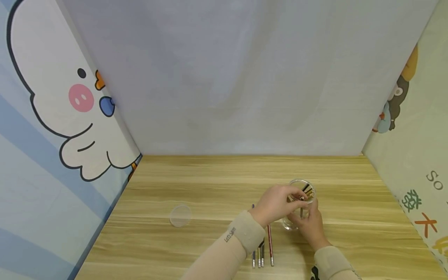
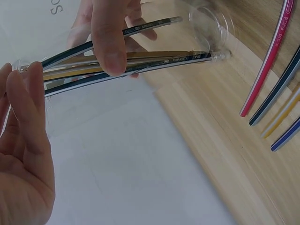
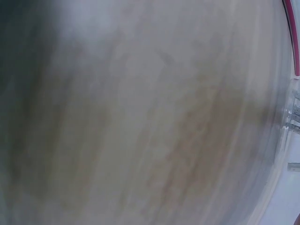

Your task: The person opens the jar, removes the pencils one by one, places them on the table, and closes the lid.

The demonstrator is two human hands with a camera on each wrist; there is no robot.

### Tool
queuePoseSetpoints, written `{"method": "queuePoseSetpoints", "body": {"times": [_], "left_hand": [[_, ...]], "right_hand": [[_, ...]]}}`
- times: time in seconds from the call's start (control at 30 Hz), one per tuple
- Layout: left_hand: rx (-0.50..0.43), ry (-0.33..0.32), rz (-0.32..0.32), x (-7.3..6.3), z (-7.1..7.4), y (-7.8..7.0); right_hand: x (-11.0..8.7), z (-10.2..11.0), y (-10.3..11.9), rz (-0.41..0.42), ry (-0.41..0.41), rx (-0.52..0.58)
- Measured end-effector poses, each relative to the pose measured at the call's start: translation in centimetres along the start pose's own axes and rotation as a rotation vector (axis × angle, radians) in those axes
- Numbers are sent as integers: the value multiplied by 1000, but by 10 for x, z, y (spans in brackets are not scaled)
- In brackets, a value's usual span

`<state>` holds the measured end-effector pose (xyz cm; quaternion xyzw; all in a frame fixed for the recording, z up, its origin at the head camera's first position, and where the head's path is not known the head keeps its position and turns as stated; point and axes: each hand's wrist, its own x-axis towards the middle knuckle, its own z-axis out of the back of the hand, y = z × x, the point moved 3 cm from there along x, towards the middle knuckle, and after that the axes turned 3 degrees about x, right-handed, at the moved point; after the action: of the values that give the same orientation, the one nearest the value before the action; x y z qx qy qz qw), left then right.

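Note:
My right hand (image 1: 309, 225) holds a clear plastic cylinder (image 2: 211, 23) upright, its thumb across the front in the left wrist view. Inside stand several pencils, among them a dark pencil (image 2: 187, 59) and a yellow pencil (image 2: 70, 73). Over the cylinder's mouth, my left hand (image 1: 278, 202) pinches the top of a dark pencil between thumb and fingers. That hand (image 2: 28, 173) has its fingertips right at the rim in the left wrist view. A blurred pale surface fills most of the right wrist view.
On the wooden table (image 1: 210, 182), a red pencil (image 1: 270, 247) and several other pencils (image 1: 259, 260) lie side by side near the left forearm. A clear round disc (image 1: 181, 216) lies farther left. A pale wall (image 1: 227, 97) closes off the back.

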<state>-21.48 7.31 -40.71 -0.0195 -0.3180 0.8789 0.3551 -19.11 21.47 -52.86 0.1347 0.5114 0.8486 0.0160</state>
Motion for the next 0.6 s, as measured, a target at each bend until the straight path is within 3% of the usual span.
{"method": "queuePoseSetpoints", "body": {"times": [0.2,0.33,0.6], "left_hand": [[-90,15,51,1,-1,0],[-93,20,74,3,0,-1],[111,29,28,7,9,-10]], "right_hand": [[0,1,-1,-20,12,9],[1,1,-2,-41,29,34],[1,1,-4,-75,50,25]]}}
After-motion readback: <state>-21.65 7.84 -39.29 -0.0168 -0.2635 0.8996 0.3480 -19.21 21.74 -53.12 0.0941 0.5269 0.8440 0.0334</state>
